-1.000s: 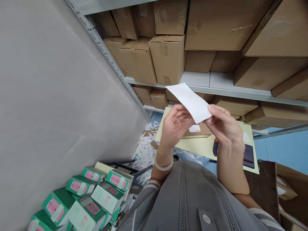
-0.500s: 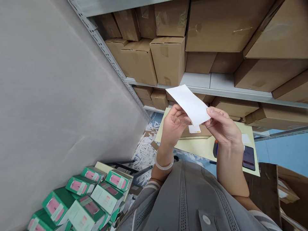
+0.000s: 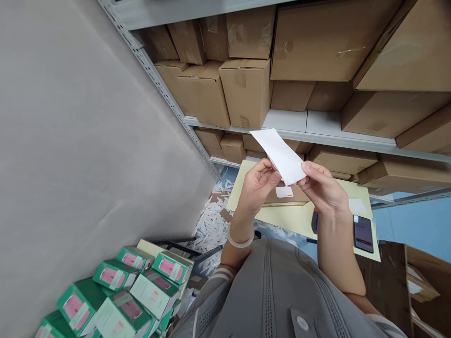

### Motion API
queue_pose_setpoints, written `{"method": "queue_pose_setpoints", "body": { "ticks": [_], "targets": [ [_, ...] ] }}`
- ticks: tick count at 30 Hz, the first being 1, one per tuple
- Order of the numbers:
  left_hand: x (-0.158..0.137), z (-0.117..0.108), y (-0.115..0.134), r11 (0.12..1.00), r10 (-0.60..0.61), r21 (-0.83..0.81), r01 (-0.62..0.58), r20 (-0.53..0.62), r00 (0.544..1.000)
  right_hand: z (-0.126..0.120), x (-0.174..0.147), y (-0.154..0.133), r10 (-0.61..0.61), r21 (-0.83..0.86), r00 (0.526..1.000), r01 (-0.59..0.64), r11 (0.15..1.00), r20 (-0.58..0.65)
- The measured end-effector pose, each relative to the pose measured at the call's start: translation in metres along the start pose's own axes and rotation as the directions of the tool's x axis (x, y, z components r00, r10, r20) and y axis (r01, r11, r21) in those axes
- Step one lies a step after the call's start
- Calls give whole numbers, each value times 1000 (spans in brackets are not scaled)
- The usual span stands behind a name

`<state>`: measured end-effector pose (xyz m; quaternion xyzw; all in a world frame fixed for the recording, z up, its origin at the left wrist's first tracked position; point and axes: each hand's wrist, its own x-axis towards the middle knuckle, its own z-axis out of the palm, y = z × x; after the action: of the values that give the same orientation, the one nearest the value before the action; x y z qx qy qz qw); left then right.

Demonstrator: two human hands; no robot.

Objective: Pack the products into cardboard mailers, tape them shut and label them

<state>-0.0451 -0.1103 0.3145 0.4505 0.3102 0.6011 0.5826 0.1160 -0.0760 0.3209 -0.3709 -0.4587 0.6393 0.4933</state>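
Note:
A blank white paper sheet (image 3: 280, 155), perhaps a label, is held up over the pale yellow table (image 3: 282, 219). My right hand (image 3: 326, 188) pinches its lower right corner between thumb and fingers. My left hand (image 3: 259, 185) has its fingers curled at the sheet's lower left edge, thumb in front, partly behind the paper. Below the sheet, a flat cardboard box (image 3: 269, 199) with a small white label (image 3: 284, 192) lies on the table. Right of my right wrist lies a smartphone (image 3: 363, 233). An orange and dark tool (image 3: 314, 219) is mostly hidden behind that wrist.
Metal shelves (image 3: 324, 134) packed with cardboard boxes (image 3: 244, 94) stand ahead. A grey wall (image 3: 88, 141) rises at left. Green boxes with pink panels (image 3: 114, 277) are piled at lower left. White paper strips (image 3: 211, 225) litter the floor. An open carton (image 3: 426, 263) stands at right.
The sheet has shifted slightly right and down, turning a little steeper. My left hand has moved slightly right along its edge, its thumb now more visible. My right hand keeps its pinch.

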Motion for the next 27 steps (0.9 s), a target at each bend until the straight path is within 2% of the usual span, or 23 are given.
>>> {"method": "queue_pose_setpoints", "body": {
  "ticks": [4, 7, 9, 12, 13, 15, 17, 18, 20, 23, 25, 26, 27],
  "targets": [
    [3, -1, -7, 1000, -28, 6, 28, 33, 999, -9, 4, 10, -5, -17, 1000, 5, 1000, 10],
    [6, -2, -13, 998, -15, 67, 10, 71, 997, -16, 10, 25, -23, -99, 1000, 22, 995, -1],
    [9, -3, -19, 983, 20, 184, -30, 53, 998, -18, 15, 38, -104, -201, 990, 83, 976, -95],
    [15, -4, -31, 881, 130, 464, -90, -54, 990, -14, 19, 54, -290, -373, 928, 190, 908, -233],
    [17, -5, -36, 832, 164, 547, -97, -76, 984, -11, 18, 58, -311, -388, 923, 208, 898, -225],
    [19, -7, -45, 755, 195, 648, -103, -72, 978, -4, 17, 64, -263, -327, 955, 206, 922, -140],
    [21, -10, -54, 740, 185, 664, -103, -53, 981, 3, 15, 67, -183, -202, 980, 165, 966, -74],
    [22, -11, -58, 755, 174, 648, -100, -51, 983, 5, 15, 69, -151, -142, 985, 139, 980, -82],
    [23, -11, -67, 814, 165, 575, -90, -80, 983, 6, 17, 74, -97, -32, 980, 93, 995, -172],
    [25, -11, -83, 942, 160, 329, -66, -267, 950, 3, 23, 82, -26, 127, 940, 73, 989, -339],
    [24, -11, -94, 996, 57, 92, -21, -406, 912, 0, 27, 86, -11, 194, 913, 99, 976, -408],
    [22, -12, -97, 999, -37, -14, 34, -421, 906, -2, 28, 88, -11, 211, 902, 113, 971, -432],
    [19, -13, -99, 988, -146, -92, 120, -378, 914, -3, 29, 89, -10, 216, 889, 122, 969, -457]
  ]
}}
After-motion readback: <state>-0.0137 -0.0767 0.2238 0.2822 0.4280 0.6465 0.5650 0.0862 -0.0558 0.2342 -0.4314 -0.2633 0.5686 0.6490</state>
